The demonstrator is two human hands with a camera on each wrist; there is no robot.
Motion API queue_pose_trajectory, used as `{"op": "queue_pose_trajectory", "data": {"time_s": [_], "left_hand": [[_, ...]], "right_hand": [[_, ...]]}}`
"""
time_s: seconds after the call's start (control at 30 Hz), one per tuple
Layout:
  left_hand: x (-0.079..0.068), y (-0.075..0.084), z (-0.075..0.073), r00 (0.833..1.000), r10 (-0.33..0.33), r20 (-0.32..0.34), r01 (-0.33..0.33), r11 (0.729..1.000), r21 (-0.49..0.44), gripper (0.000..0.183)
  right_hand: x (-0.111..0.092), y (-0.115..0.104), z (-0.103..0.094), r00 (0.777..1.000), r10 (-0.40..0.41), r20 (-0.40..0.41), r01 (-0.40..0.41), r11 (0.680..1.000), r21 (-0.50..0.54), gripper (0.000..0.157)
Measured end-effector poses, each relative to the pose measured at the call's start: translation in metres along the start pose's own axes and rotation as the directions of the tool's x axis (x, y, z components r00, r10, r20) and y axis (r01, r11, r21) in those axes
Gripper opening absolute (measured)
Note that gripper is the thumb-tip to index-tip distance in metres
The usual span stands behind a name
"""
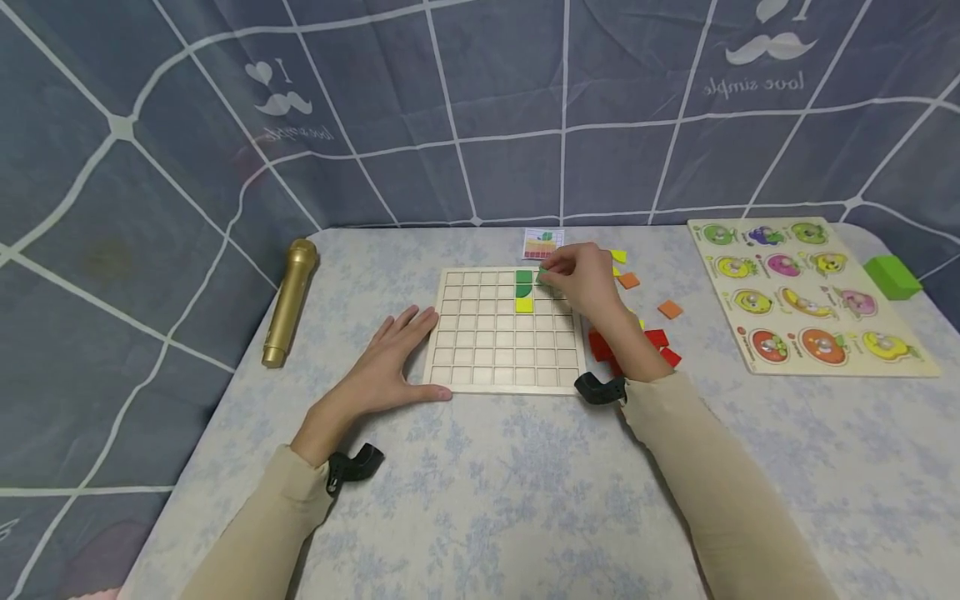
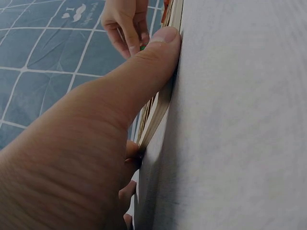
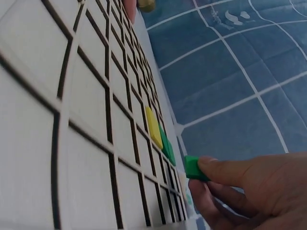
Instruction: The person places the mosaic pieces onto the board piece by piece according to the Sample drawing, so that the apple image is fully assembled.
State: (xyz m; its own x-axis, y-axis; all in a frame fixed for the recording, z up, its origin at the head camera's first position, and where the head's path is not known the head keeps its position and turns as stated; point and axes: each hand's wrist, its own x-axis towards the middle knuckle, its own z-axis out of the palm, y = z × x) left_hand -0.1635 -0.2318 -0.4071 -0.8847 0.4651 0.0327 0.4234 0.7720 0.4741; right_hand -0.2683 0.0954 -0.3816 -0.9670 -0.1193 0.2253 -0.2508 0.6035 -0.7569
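Note:
A pale wooden grid board [image 1: 487, 358] lies on the table in the head view. My left hand [image 1: 382, 367] rests against its left side, fingers fairly straight, with the thumb [image 2: 160, 43] along the near corner. Over the board's far right part, my right hand [image 1: 587, 279] pinches a small green tile [image 3: 193, 167] between thumb and fingers. Left of that hand, a column of tiles sits in the grid: a green square [image 1: 523, 276], a tile with a dark green curved shape [image 1: 523, 291] and a yellow square [image 1: 524, 306].
Behind the board lies a small pattern card [image 1: 543, 242]. Red tiles [image 1: 656, 337], orange tiles [image 1: 670, 309] and yellow tiles [image 1: 618, 256] are scattered to the right. Farther right are a fruit puzzle board [image 1: 761, 325] and a green block [image 1: 892, 277]. A gold microphone-like cylinder [image 1: 288, 308] lies left.

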Motion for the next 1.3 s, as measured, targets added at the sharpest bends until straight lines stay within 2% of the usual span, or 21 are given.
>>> {"op": "queue_pose_trajectory", "data": {"time_s": [0.27, 0.43, 0.6, 0.87, 1.07, 1.3], "left_hand": [[0.001, 0.0, -0.001, 1.0, 0.002, -0.004, -0.002, 1.0, 0.004, 0.12], [0.002, 0.001, 0.001, 1.0, 0.001, -0.004, -0.001, 1.0, -0.003, 0.119], [0.003, 0.001, 0.001, 1.0, -0.002, -0.002, 0.002, 1.0, 0.001, 0.12], [0.001, -0.001, 0.0, 1.0, -0.012, -0.003, 0.012, 1.0, 0.01, 0.12], [0.002, -0.002, 0.0, 1.0, -0.005, -0.012, 0.005, 1.0, 0.01, 0.12], [0.001, -0.004, 0.001, 1.0, 0.006, -0.011, -0.006, 1.0, 0.006, 0.12]], "right_hand": [[0.005, -0.019, 0.015, 0.994, -0.047, 0.097, 0.044, 0.998, 0.034, 0.017], [0.005, -0.022, 0.028, 0.989, -0.065, 0.133, 0.063, 0.998, 0.019, 0.016], [0.003, -0.019, 0.038, 0.987, -0.095, 0.127, 0.1, 0.994, -0.033, 0.015], [0.004, -0.02, 0.047, 0.985, -0.131, 0.115, 0.137, 0.989, -0.05, 0.013], [0.001, -0.024, 0.04, 0.984, -0.126, 0.13, 0.133, 0.99, -0.045, 0.015], [-0.005, -0.02, 0.004, 0.983, -0.034, 0.182, 0.051, 0.995, -0.087, 0.021]]}}
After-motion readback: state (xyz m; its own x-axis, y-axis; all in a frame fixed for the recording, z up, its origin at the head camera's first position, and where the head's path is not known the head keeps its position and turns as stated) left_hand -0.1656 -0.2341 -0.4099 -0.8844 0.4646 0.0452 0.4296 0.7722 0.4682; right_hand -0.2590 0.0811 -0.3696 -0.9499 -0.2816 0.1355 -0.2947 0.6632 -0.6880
